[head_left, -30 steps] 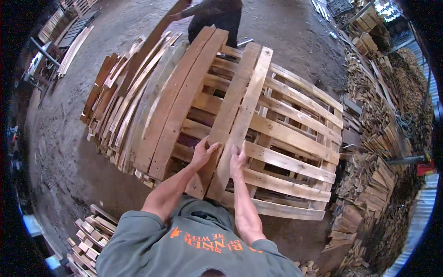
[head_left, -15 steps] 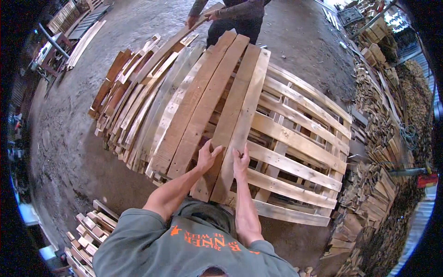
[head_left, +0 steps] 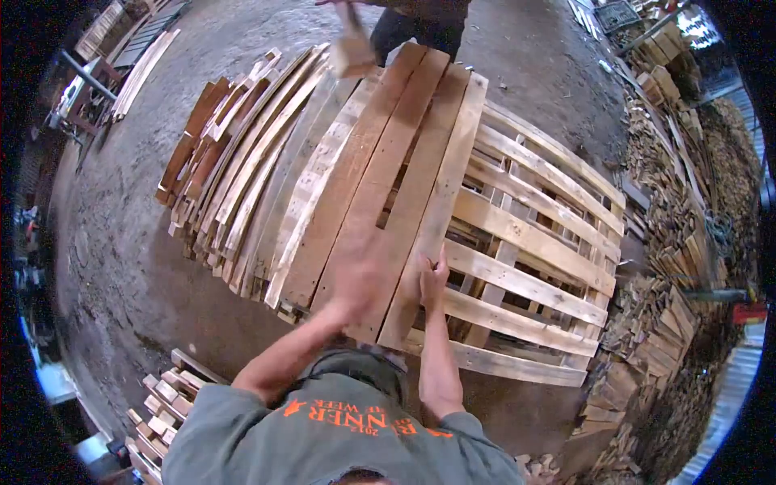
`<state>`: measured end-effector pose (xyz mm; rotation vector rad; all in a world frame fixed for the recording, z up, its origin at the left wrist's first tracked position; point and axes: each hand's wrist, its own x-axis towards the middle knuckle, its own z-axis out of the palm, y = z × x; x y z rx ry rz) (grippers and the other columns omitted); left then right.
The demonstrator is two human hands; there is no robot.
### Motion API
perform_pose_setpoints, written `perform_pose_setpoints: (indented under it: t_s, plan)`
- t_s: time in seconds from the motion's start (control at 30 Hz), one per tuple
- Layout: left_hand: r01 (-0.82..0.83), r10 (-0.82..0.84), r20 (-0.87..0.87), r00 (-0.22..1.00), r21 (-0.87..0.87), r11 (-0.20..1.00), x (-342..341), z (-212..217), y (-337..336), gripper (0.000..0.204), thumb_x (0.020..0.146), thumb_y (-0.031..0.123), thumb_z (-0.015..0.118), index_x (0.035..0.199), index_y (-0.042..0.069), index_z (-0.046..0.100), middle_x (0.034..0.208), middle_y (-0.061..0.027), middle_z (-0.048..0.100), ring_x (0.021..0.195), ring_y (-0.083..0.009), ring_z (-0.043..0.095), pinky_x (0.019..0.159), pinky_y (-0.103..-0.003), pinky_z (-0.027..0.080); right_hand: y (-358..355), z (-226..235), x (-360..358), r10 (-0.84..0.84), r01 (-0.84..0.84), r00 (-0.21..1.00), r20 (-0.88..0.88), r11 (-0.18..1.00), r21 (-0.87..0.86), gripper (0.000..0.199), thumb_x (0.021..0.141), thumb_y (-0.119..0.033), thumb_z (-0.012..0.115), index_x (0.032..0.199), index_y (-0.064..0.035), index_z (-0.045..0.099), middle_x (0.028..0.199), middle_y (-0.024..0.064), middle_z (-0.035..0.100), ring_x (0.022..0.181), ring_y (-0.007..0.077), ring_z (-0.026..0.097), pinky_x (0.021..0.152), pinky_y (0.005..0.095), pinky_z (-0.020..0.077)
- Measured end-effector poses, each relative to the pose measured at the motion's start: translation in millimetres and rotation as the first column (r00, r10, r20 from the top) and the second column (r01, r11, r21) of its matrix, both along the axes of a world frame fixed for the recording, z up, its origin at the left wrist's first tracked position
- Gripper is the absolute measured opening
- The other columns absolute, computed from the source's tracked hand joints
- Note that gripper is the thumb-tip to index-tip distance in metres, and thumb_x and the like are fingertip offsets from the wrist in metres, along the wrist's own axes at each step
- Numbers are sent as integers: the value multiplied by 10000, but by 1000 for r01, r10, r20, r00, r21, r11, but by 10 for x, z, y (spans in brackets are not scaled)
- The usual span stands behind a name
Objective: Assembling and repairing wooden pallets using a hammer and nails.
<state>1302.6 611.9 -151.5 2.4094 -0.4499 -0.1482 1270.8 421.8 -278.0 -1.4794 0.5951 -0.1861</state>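
One brown board (head_left: 418,182) and one pale board (head_left: 438,206) lie side by side across the slatted pallet (head_left: 529,238). Left hand (head_left: 358,279): blurred at the near part of the brown board; finger state cannot be determined. Right hand (head_left: 434,279): fingers at the pale board's right edge; closure on it cannot be determined.

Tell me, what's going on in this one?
The right hand is at the edge of a pale board lying across a slatted pallet. The left hand, blurred, is over brown boards beside it; whether it touches them is unclear. Another person stands opposite, near a blurred wooden piece.
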Motion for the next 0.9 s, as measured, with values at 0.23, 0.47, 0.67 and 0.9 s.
perform_pose_setpoints:
  t_s: [0.23,0.47,0.67,0.9]
  plan:
    - [-507,562,-43,826,377,775,240,-793,661,900,835,614,500,1448,51,158,1412,-245,300,1279,-435,298,1034,-599,208,187,-12,34,-98,96,993,62,995,34,838,767,-226,757,1425,-2,289,1144,68,579,899,110,547,782,249,467]
    - [-495,538,-6,843,384,779,313,-1036,769,944,803,651,516,1450,70,148,1380,-234,329,1230,-450,338,981,-622,265,190,-185,-8,-53,50,998,-16,989,-140,771,834,-329,662,1427,-10,286,1251,161,537,1060,214,553,898,313,439]
    - [-287,276,-373,886,27,957,558,-1009,1407,798,863,503,562,1421,28,246,1363,-221,399,1273,-320,377,1028,-402,337,35,132,-295,-41,-41,984,-173,896,-442,592,943,-357,496,1385,8,348,1311,191,486,1165,268,494,1008,341,363]
    - [-169,31,-377,926,-339,925,511,-1107,1418,616,906,400,548,1361,21,381,1257,-209,524,1180,-288,492,987,-358,373,136,256,-1034,90,-82,982,-168,995,54,629,960,-392,467,1430,-21,277,1480,117,292,1357,198,282,1099,312,239]
